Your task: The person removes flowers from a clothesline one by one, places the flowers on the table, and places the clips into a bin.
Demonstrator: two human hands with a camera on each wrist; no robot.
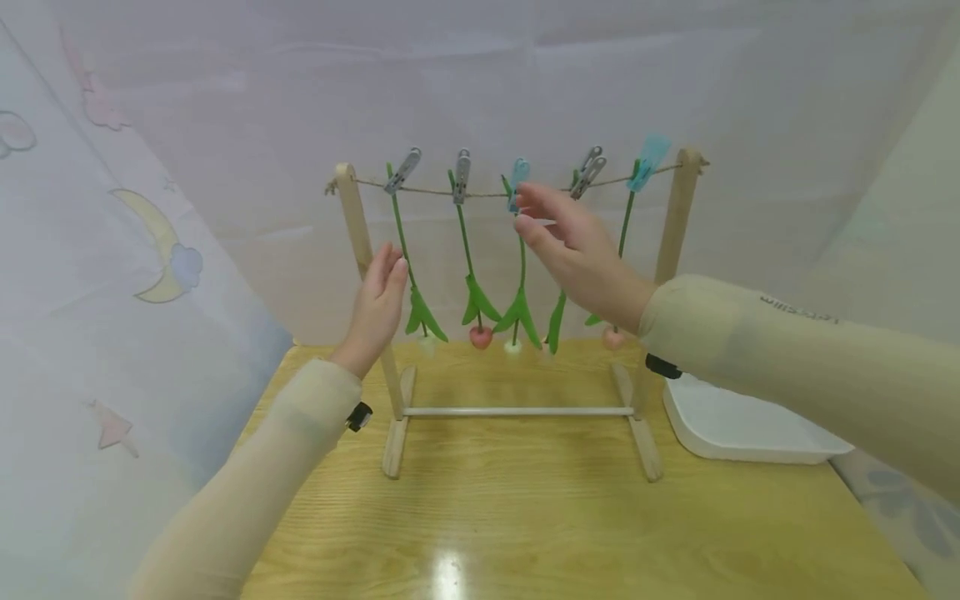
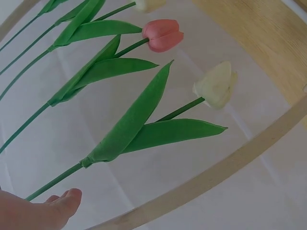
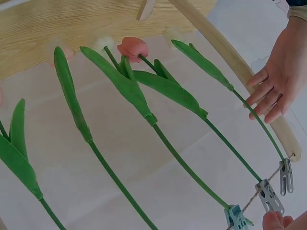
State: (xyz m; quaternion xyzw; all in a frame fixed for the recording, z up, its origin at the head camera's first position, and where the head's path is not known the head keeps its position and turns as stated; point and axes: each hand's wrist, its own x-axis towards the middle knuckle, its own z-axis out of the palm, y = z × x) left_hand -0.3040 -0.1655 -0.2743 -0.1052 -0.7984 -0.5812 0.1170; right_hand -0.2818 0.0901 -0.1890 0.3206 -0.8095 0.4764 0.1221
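Note:
Several artificial tulips hang head-down from a twine line [image 1: 431, 192], held by grey and blue clothespins. My left hand [image 1: 375, 304] is beside the leftmost stem [image 1: 402, 233], fingers fairly straight and holding nothing; the right wrist view shows that hand [image 3: 280, 79] with its fingers spread near the stem. Raised in front of the line, my right hand [image 1: 577, 246] has loosely bent fingers near the middle blue clothespin [image 1: 518, 182], thumb and fingers apart. It partly covers the tulips behind. In the left wrist view a white tulip [image 2: 216, 85] and a pink tulip [image 2: 163, 36] show.
The twine is tied between two posts of a wooden stand [image 1: 678, 217], joined low down by a white rod [image 1: 517, 412]. A white tray [image 1: 750, 429] sits at the right on the wooden table [image 1: 525, 525]. A pale sheet hangs behind, a printed one at left.

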